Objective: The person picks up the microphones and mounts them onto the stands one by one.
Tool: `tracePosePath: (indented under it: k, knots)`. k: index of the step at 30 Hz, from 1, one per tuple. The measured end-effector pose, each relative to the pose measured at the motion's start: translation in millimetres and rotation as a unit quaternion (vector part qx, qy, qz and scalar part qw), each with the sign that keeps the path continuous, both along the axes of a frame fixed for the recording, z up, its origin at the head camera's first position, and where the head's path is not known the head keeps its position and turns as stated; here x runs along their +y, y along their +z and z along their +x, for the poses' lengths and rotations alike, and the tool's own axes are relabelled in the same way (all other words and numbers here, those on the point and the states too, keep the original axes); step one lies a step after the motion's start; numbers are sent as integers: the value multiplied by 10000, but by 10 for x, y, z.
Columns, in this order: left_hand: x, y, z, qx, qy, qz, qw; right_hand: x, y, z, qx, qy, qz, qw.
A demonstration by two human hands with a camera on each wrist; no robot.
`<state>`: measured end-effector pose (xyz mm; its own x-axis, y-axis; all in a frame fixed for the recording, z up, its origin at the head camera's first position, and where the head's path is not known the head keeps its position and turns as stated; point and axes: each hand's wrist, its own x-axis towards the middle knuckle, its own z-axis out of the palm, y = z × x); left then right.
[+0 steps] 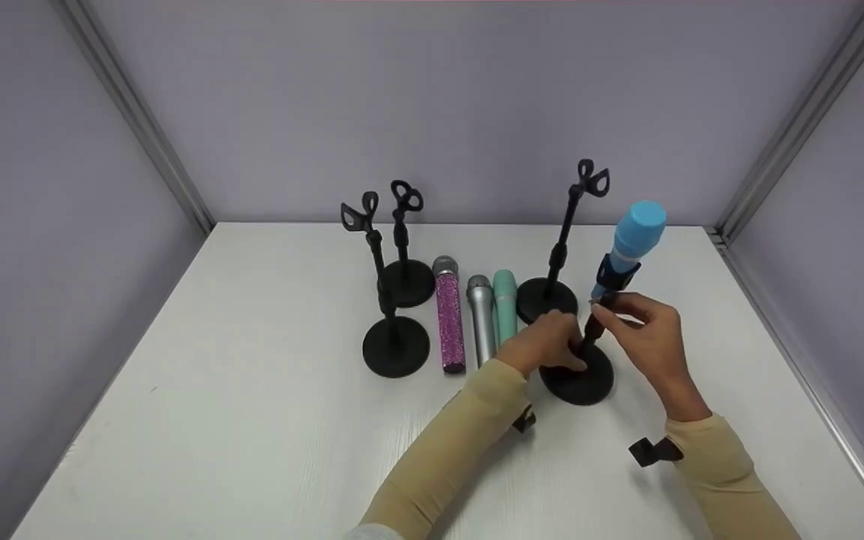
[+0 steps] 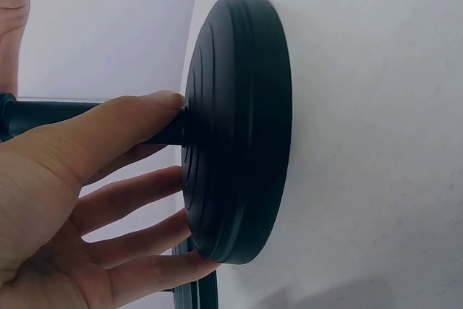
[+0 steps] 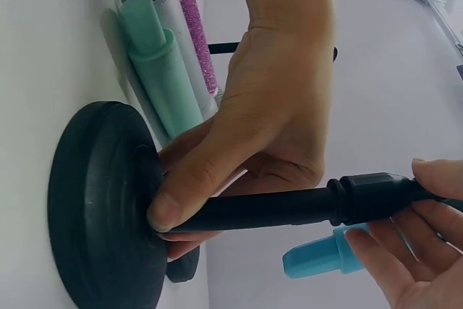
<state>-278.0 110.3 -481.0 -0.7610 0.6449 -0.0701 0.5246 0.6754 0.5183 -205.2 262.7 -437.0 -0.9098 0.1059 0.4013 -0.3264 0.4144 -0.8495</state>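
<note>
The microphone stand is right of centre in the frame, its base on the tabletop, with a blue microphone seated in its clip. The left hand has its fingers round the foot of the pole, some touching the base; the right hand pinches the stand's upper part just below the clip. I would expect a stiff, smooth pole, a heavier base, and a top made tippy by the microphone, so the foot of the pole and the joint under the clip look like sound places to hold. Another stand rises just beside it toward the upper left, with a mint microphone near, so space there is tight; the widest room lies across the lower left of the frame, while the right wall limits swings to that side
</note>
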Motion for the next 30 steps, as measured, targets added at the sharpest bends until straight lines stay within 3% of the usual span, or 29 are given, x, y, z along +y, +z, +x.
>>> tracePosePath:
  k: [16,30]
  knots:
    - [20,-8,-4,53,194,-95,9998,-12,183,-20,184,-77,-44,9998]
    - [-1,-15,-15,168,-227,34,9996,-50,323,-29,458,-188,-354,9981]
